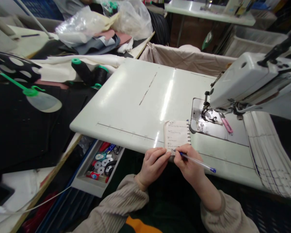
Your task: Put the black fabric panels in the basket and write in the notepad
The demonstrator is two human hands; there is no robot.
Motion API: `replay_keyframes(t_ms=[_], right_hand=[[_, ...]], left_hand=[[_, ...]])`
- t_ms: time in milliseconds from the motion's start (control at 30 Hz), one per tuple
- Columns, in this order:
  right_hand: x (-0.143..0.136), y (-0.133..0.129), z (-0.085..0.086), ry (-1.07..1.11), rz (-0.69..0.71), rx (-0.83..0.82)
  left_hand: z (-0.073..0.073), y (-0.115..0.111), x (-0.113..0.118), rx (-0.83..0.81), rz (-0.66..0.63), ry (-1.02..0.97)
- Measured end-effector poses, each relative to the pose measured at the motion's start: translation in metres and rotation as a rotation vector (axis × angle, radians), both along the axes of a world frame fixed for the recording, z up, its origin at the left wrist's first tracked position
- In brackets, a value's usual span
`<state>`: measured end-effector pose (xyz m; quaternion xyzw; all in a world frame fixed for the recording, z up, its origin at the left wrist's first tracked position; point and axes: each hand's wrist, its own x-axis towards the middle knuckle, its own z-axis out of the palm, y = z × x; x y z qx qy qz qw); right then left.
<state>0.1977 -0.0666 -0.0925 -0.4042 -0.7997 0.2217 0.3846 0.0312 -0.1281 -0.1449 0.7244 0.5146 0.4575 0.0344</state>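
Observation:
A small spiral notebook (176,134) with handwriting lies at the front edge of the white sewing table (140,97). My left hand (153,165) presses its fingertips on the notebook's lower left corner. My right hand (188,163) grips a clear blue-capped pen (199,162), whose tip rests on the bottom of the page.
A white sewing machine (252,84) stands at the right, with pink thread snips (226,123) on its plate. Striped fabric (269,152) lies stacked at the far right. An open drawer (99,168) of bobbins and small tools hangs below left. Black thread cones (91,72) and plastic bags (104,22) lie behind.

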Motion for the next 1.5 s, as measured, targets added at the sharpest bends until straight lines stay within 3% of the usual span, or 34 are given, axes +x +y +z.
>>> replay_keyframes(t_ms=[1500], right_hand=[[0.0045, 0.0008, 0.0, 0.024, 0.053, -0.034]], left_hand=[[-0.0022, -0.0004, 0.0003, -0.006, 0.035, 0.038]])
